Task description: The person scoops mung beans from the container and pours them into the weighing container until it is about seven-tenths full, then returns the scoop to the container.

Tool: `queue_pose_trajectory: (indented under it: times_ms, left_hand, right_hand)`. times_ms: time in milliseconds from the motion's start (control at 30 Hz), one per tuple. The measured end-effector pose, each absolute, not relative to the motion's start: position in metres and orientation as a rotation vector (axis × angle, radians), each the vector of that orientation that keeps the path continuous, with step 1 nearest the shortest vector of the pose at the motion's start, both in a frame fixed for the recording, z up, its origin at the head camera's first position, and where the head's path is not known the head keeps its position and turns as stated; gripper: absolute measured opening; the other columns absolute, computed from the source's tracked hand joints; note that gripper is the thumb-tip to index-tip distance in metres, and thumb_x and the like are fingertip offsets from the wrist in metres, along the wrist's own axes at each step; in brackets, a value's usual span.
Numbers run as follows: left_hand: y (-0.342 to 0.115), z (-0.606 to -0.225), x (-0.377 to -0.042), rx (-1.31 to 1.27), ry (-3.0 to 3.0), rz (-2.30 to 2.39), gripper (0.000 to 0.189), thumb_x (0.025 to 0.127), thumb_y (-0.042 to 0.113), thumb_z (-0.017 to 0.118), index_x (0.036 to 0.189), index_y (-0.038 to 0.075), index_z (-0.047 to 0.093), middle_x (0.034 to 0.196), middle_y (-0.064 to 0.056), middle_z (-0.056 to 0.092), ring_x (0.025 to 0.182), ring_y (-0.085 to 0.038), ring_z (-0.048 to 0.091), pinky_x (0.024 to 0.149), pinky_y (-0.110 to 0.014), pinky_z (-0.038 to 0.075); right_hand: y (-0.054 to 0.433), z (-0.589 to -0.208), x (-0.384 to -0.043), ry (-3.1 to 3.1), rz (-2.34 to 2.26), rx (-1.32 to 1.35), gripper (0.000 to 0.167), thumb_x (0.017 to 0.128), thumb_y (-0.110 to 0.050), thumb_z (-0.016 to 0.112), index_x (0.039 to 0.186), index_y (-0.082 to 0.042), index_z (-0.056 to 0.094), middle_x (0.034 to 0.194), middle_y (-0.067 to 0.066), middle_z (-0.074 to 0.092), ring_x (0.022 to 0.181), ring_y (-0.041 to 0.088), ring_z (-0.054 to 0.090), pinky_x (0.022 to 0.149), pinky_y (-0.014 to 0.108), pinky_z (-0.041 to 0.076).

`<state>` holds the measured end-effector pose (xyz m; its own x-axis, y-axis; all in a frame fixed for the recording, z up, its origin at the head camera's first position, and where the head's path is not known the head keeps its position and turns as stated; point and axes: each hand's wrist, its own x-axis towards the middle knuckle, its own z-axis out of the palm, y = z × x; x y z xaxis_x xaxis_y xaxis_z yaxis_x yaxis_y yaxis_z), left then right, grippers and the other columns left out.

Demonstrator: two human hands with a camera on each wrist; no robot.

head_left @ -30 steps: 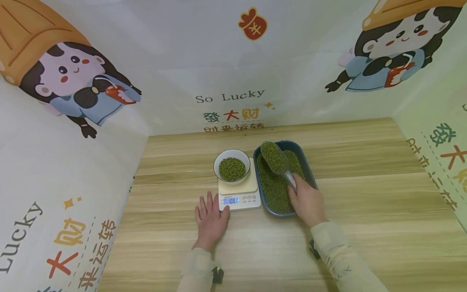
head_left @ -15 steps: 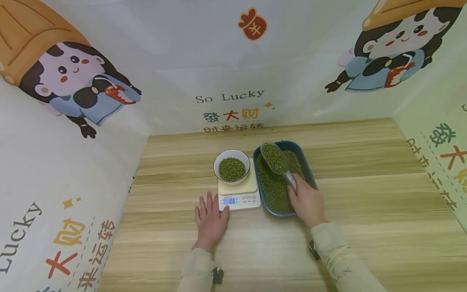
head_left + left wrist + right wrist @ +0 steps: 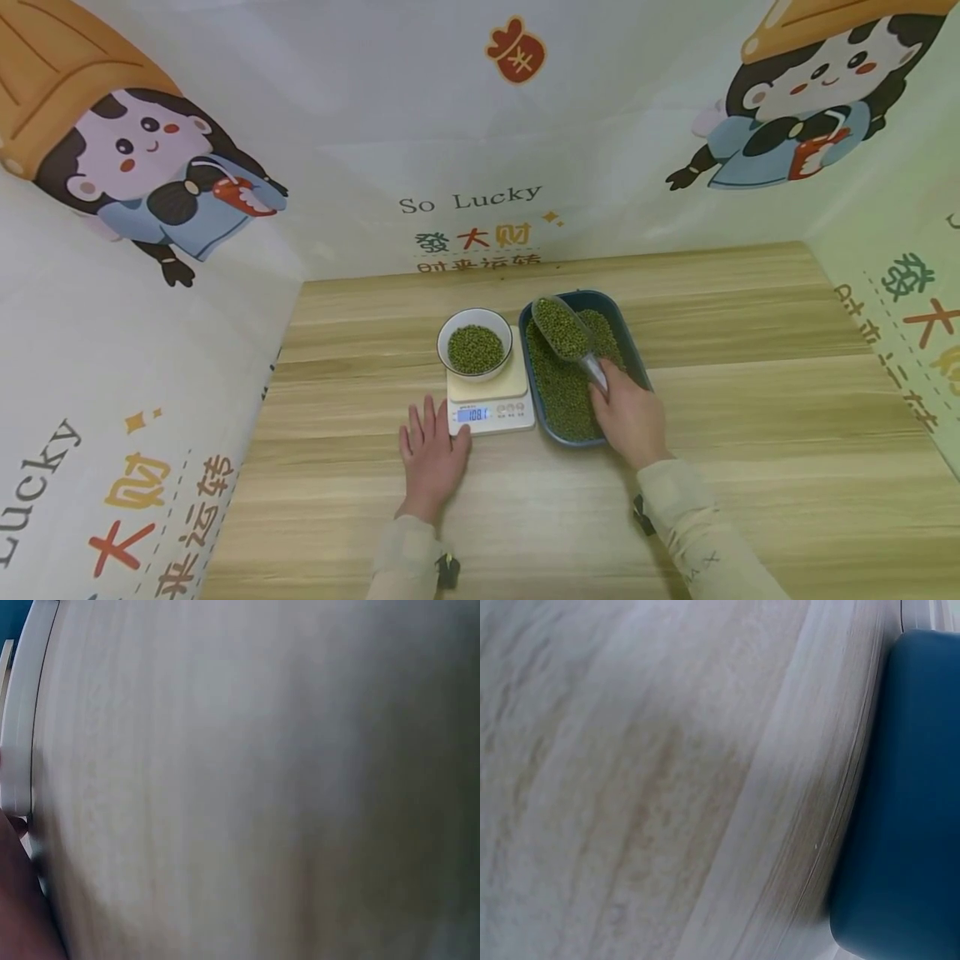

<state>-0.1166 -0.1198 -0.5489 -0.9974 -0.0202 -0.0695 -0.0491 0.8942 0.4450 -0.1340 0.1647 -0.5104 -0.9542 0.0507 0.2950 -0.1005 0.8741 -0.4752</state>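
My right hand (image 3: pixel 632 417) grips the handle of a clear scoop (image 3: pixel 592 367) heaped with green mung beans, held over the blue tray (image 3: pixel 633 354). More mung beans (image 3: pixel 567 404) cover the tray's bottom. To its left a white kitchen scale (image 3: pixel 517 421) reads 108.1. On the scale's plate stands a white bowl (image 3: pixel 498 320) with a dark rim, partly filled with mung beans. My left hand (image 3: pixel 435 462) lies flat with fingers spread, its thumb at the scale's front left corner. In the left wrist view the scale's edge (image 3: pixel 21 712) shows beside part of that hand.
The wood-grain table (image 3: pixel 750 400) is bounded at the back and sides by a white printed backdrop (image 3: pixel 360 125). The blue tray's outer wall (image 3: pixel 907 802) fills the right side of the right wrist view. Its long side stands close beside the scale.
The scoop has dipped very slightly while staying over the tray, still full. The left hand and the scale reading are the same; the head view has shifted a little.
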Motion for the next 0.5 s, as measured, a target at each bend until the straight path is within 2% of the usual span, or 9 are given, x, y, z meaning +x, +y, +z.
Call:
queue_pose_trajectory:
  times_ms: [500]
  left_hand:
    - [-0.1200,-0.5516,-0.1169,-0.057,3.005,0.703,0.061,0.093,0.050,0.025,0.142,0.013,0.024,0.149,-0.008,0.004,0.134,-0.033,-0.007,0.103,-0.053,-0.006]
  right_hand:
    - [0.1642,-0.5096,-0.1335,-2.738,0.697,0.044,0.037,0.084,-0.027,0.057,0.117,-0.010,0.055,0.082,0.008,0.065,0.054,0.020,0.056,0.043,0.035,0.042]
